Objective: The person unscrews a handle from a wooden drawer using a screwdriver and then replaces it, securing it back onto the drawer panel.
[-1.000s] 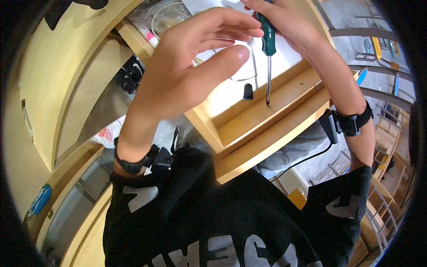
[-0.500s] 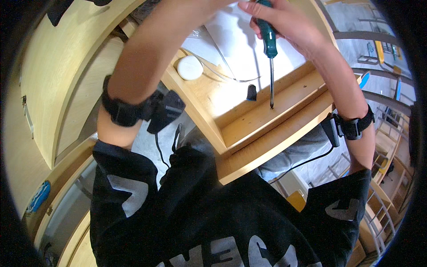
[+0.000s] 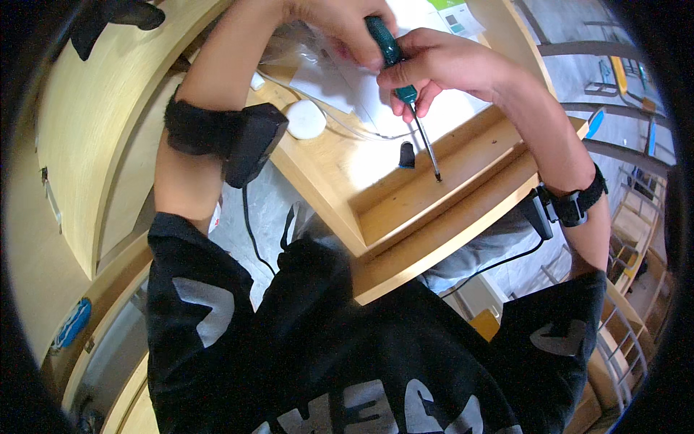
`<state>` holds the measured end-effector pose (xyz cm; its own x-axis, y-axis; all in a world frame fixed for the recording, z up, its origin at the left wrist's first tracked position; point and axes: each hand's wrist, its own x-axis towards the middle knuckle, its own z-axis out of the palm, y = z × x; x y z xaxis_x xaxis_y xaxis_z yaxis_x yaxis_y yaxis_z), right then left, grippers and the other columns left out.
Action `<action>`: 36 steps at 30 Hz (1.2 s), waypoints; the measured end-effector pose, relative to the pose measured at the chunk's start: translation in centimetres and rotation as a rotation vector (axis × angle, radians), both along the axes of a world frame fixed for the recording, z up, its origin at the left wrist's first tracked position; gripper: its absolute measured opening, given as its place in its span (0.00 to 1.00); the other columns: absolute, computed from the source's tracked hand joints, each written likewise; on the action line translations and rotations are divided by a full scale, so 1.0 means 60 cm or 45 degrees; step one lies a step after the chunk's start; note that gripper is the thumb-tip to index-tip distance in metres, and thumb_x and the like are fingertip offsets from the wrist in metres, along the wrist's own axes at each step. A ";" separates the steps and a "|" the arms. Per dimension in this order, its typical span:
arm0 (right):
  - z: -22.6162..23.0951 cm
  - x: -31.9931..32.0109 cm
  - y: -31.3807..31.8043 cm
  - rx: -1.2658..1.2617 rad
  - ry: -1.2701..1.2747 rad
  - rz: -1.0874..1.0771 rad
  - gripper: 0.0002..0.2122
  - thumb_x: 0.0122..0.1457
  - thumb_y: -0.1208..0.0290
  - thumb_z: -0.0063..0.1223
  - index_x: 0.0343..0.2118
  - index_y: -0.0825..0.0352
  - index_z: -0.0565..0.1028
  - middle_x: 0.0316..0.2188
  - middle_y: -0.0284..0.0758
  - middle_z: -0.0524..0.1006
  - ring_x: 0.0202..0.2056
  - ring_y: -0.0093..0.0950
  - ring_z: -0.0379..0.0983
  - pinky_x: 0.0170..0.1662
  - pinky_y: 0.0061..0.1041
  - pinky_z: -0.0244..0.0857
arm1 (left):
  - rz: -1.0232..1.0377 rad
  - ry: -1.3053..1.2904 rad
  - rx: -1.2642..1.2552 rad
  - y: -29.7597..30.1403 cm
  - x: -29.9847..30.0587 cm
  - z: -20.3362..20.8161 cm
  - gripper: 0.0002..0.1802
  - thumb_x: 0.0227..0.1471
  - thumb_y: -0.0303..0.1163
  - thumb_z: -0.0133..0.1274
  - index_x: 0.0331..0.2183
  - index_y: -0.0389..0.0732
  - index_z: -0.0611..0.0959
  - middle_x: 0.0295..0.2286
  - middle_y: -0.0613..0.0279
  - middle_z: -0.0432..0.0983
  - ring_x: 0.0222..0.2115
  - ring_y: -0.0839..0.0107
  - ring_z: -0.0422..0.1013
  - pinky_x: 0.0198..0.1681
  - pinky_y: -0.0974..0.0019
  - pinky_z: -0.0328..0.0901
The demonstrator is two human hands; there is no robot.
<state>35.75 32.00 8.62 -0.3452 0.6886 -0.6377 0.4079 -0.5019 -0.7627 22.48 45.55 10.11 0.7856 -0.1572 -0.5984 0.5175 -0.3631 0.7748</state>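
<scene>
A screwdriver (image 3: 390,49) with a dark green handle slants down into an open wooden drawer (image 3: 311,170). Its metal tip meets the inner face of the drawer's front panel, at a small dark spot that may be a screw or hole. My right hand (image 3: 452,69) is closed round the lower handle, just above the shaft. At the upper end of the handle, my left hand (image 3: 343,25) grips with its fingers on either side. Beside the shaft lies a small black cap-like piece (image 3: 407,155).
A white round disc (image 3: 306,119) and a thin white cable (image 3: 350,130) lie in the drawer, with papers (image 3: 322,85) and a clear plastic bag (image 3: 293,43) farther in. A curved wooden panel (image 3: 123,108) stands at left. Metal-framed furniture (image 3: 622,108) fills the right.
My left hand has come down to the top of the screwdriver handle. The handle now leans left, my right hand has shifted down it, and the tip stays at about the same spot.
</scene>
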 end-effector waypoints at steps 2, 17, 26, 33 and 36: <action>0.000 0.004 0.003 0.014 0.007 0.037 0.10 0.55 0.64 0.51 0.29 0.68 0.74 0.21 0.35 0.77 0.25 0.23 0.74 0.30 0.21 0.68 | 0.025 0.081 0.169 -0.011 -0.005 0.014 0.16 0.38 0.27 0.59 0.33 0.33 0.76 0.28 0.60 0.74 0.28 0.76 0.68 0.30 0.73 0.63; 0.042 0.041 0.074 0.102 -0.204 -0.049 0.18 0.56 0.56 0.49 0.24 0.68 0.77 0.17 0.37 0.76 0.17 0.24 0.71 0.18 0.19 0.61 | 0.211 -0.090 -0.028 0.001 -0.008 -0.059 0.14 0.51 0.39 0.53 0.33 0.38 0.73 0.17 0.71 0.64 0.14 0.82 0.58 0.17 0.76 0.54; 0.034 0.052 0.091 0.060 0.021 0.166 0.19 0.51 0.52 0.51 0.26 0.67 0.77 0.20 0.36 0.76 0.23 0.23 0.72 0.24 0.17 0.62 | 0.383 0.016 0.032 -0.010 -0.014 -0.065 0.24 0.49 0.52 0.53 0.26 0.38 0.77 0.11 0.73 0.58 0.07 0.85 0.51 0.08 0.79 0.44; -0.020 0.028 0.081 0.269 -0.227 0.312 0.23 0.44 0.51 0.64 0.29 0.69 0.75 0.17 0.31 0.73 0.19 0.20 0.70 0.21 0.14 0.62 | 0.443 0.326 0.161 -0.022 -0.003 -0.064 0.17 0.50 0.43 0.45 0.26 0.39 0.77 0.11 0.74 0.58 0.07 0.86 0.51 0.06 0.80 0.43; -0.048 0.010 0.080 0.268 -0.152 0.258 0.25 0.40 0.54 0.68 0.33 0.70 0.74 0.18 0.31 0.72 0.18 0.20 0.68 0.20 0.15 0.62 | 0.404 0.314 0.140 -0.022 0.004 -0.065 0.13 0.48 0.39 0.41 0.24 0.41 0.76 0.10 0.74 0.59 0.07 0.87 0.51 0.05 0.78 0.43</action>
